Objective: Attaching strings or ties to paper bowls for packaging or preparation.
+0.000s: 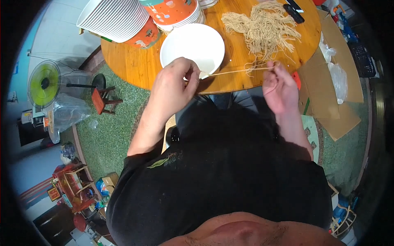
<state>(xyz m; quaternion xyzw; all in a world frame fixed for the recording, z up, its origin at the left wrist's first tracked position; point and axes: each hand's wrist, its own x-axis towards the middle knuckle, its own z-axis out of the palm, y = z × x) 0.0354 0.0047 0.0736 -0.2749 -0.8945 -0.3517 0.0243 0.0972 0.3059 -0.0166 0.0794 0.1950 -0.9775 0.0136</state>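
Both hands work at the near edge of a round wooden table (135,61). Left hand (174,82) pinches one end of a few pale noodle strands (234,72); right hand (279,86) pinches the other end, so the strands stretch taut between them, seemingly to pull them free of the loose noodle heap (264,30) lying bare on the tabletop. An empty white bowl (193,45) sits just beyond the left hand, close enough to drop strands into. Behind it lean a stack of white bowls (113,18) and nested orange paper cups (172,11), their insides hidden. Flattened cardboard (336,86) lies to the right of the table.
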